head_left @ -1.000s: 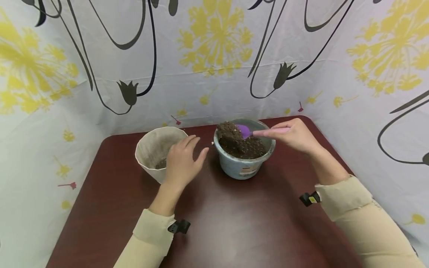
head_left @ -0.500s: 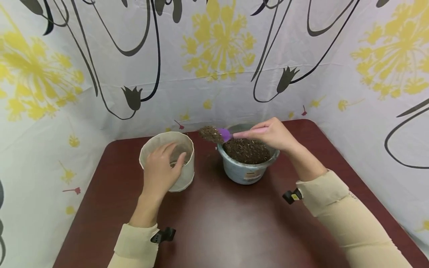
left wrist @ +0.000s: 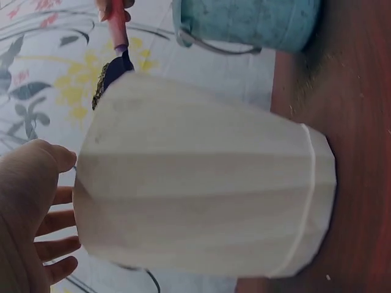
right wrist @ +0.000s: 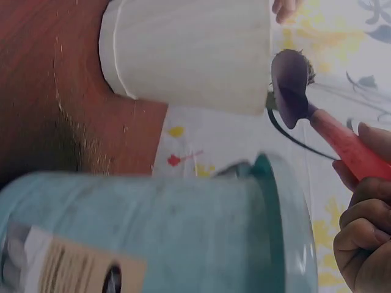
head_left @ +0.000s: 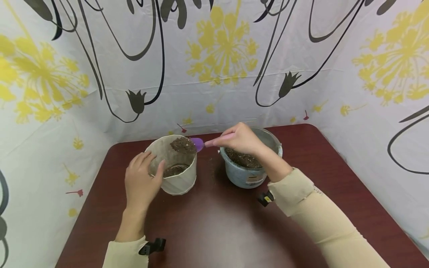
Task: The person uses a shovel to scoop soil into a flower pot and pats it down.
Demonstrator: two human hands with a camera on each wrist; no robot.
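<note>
The right hand (head_left: 241,139) is gripping the trowel (head_left: 197,144), soil (head_left: 182,145) hovering at two o'clock on the pot (head_left: 179,186); the left hand (head_left: 140,182) is lying loosely spread near nine. Tipping early is risking spills onto the table (head_left: 214,223).

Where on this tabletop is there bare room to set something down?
The widest bare patch of tabletop lies in front of the white planter and blue bucket, between left sleeve and right sleeve. Another borders the bucket's right side. Between planter and bucket it's tight: soil crumbs below, trowel above.
</note>
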